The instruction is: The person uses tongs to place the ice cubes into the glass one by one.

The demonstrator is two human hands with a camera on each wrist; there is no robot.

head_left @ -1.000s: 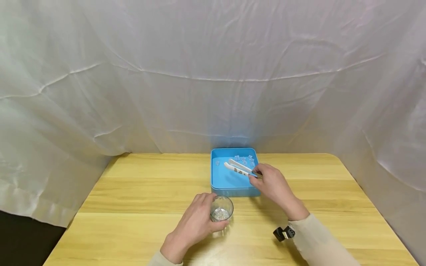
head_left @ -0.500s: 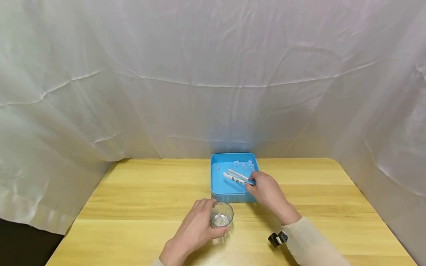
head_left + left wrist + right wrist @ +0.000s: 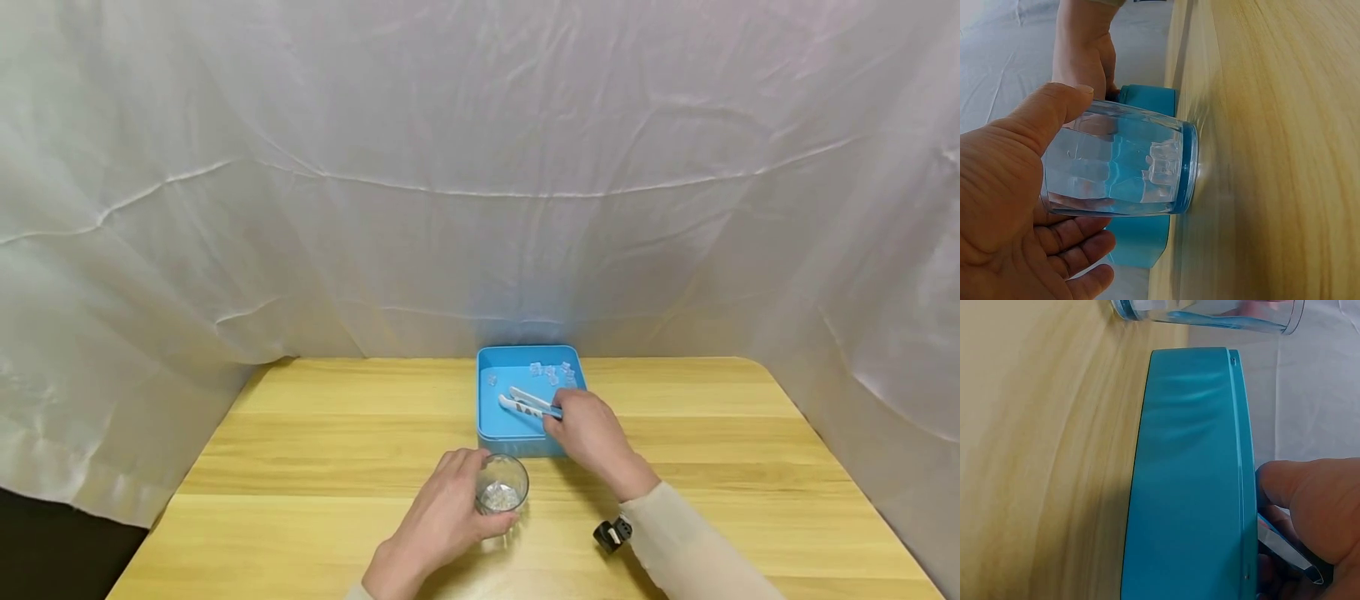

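Observation:
A clear drinking glass (image 3: 502, 485) stands upright on the table with several clear pieces at its bottom. My left hand (image 3: 438, 521) holds it from the left, thumb on the near side; the left wrist view has the thumb (image 3: 1054, 109) and fingers on opposite sides of the glass (image 3: 1116, 162). My right hand (image 3: 596, 433) grips a pair of white-and-blue tongs (image 3: 528, 406) over the blue box (image 3: 517, 447). Their tips point left, slightly apart; whether they hold anything cannot be made out. Clear ice-like cubes (image 3: 551, 374) lie at the box's far right, with a single cube (image 3: 492, 379) at left.
Behind the box, a pale cloth curtain (image 3: 480, 250) hangs at the far edge of the wooden table (image 3: 337, 450) and runs down both sides. A black wrist device (image 3: 612, 534) sticks out by the right sleeve (image 3: 690, 542).
My right hand has brought the tongs left and nearer over the box. The left hand stays around the glass. The head view has tilted up slightly since the first frame.

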